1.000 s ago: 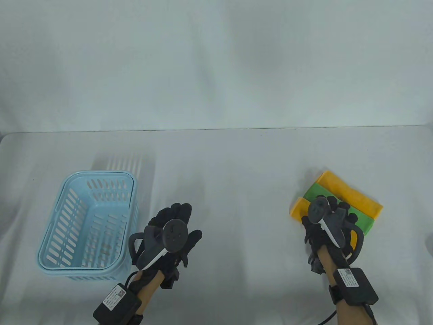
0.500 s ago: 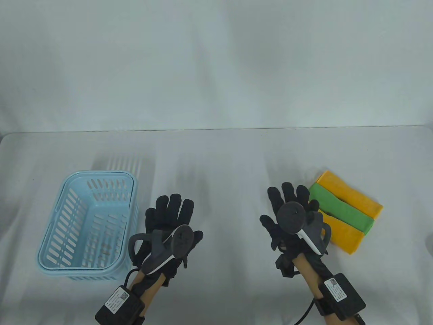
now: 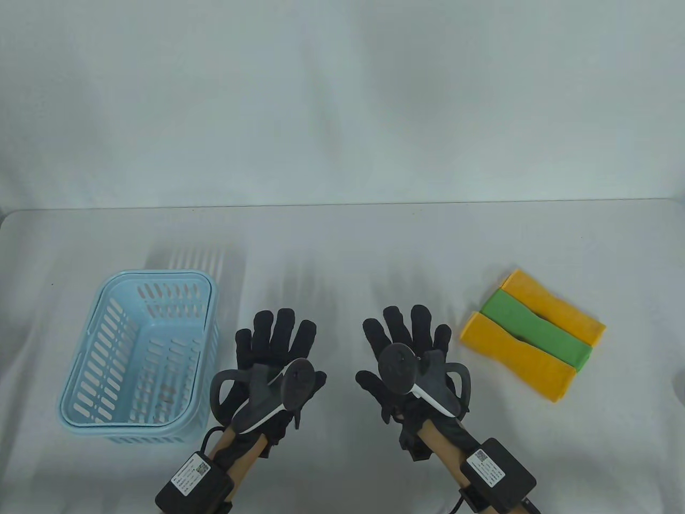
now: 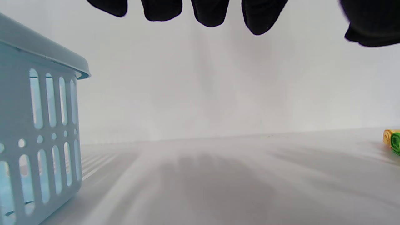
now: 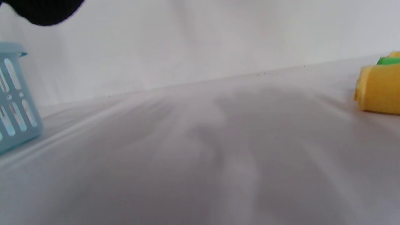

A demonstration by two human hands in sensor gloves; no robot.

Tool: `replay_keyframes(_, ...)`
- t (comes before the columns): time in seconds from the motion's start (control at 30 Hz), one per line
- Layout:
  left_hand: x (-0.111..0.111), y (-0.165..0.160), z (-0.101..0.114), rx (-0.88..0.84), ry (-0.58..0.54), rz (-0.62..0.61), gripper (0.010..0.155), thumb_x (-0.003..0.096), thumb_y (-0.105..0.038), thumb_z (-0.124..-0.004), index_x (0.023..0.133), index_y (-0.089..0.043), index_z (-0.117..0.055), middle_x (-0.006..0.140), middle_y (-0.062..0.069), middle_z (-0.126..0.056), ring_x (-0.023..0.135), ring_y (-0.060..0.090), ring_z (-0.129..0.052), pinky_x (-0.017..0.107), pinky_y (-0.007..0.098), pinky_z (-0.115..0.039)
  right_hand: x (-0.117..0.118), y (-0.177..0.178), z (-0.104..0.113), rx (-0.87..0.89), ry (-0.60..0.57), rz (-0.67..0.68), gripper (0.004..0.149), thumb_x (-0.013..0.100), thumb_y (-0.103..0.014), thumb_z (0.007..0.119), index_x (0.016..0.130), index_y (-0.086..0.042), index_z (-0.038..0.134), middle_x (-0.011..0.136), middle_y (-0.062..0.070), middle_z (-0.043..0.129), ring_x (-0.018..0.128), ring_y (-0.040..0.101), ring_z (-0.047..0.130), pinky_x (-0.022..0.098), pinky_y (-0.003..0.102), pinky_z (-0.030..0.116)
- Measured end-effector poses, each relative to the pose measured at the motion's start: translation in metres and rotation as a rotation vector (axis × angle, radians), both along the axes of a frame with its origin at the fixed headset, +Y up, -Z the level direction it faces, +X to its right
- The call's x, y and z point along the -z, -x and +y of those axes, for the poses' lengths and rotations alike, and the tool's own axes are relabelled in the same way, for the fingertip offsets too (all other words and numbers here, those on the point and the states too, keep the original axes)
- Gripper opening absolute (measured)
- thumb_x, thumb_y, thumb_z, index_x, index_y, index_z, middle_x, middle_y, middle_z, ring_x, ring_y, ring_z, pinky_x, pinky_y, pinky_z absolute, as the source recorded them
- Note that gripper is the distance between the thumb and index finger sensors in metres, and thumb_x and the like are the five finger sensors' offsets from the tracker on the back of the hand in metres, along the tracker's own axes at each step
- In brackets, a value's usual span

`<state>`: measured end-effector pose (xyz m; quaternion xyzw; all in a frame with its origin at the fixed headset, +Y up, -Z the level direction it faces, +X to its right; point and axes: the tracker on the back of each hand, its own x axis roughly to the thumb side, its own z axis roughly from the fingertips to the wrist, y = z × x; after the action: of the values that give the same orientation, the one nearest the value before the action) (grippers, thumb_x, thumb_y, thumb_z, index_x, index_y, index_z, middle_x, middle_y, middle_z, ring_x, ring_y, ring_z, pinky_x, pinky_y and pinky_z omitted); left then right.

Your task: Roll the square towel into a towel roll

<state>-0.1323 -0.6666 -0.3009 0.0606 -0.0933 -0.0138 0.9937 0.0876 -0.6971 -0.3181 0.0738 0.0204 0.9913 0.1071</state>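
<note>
Three towel rolls lie side by side at the right of the table: a near yellow roll (image 3: 516, 356), a green roll (image 3: 535, 326) in the middle and a far yellow roll (image 3: 554, 305). The near yellow roll (image 5: 379, 89) shows at the right edge of the right wrist view. My left hand (image 3: 278, 342) and right hand (image 3: 406, 334) hover flat over the table's middle, fingers spread and straight, holding nothing. The right hand is well left of the rolls. My left fingertips (image 4: 209, 12) hang in at the top of the left wrist view.
A light blue slotted basket (image 3: 96, 321) stands at the left, close to my left hand, and looks empty. Its wall (image 4: 37, 131) fills the left of the left wrist view. A white cloth covers the table (image 3: 342, 246) and the backdrop.
My right hand lifted off the near yellow roll and swung left to the table's middle, fingers spreading. My left hand edged forward and flattened. The rolls stayed put.
</note>
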Motion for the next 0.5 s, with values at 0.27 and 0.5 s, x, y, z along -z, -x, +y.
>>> replay_keyframes(0.27, 0.007, -0.002, -0.006, 0.032, 0.062, -0.012, 0.085, 0.0335, -0.065, -0.069, 0.11, -0.038, -0.043, 0.122, 0.002, -0.036, 0.113, 0.043, -0.039, 0.077, 0.066, -0.042, 0.007, -0.006, -0.024, -0.081, 0.057, -0.02, 0.083, 0.031, -0.067, 0.064, 0.095, -0.051, 0.014, 0.112, -0.015, 0.005, 0.107, 0.032, -0.004, 0.072, 0.067, 0.008)
replay_keyframes(0.5, 0.005, -0.012, 0.004, 0.006, 0.04, -0.042, 0.085, 0.0337, -0.065, -0.069, 0.11, -0.038, -0.044, 0.122, 0.003, -0.036, 0.113, 0.043, -0.041, 0.077, 0.066, -0.043, 0.014, -0.006, -0.02, -0.055, 0.073, -0.035, 0.084, 0.031, -0.067, 0.066, 0.096, -0.051, 0.014, 0.112, -0.015, 0.005, 0.108, 0.032, -0.004, 0.072, 0.067, 0.008)
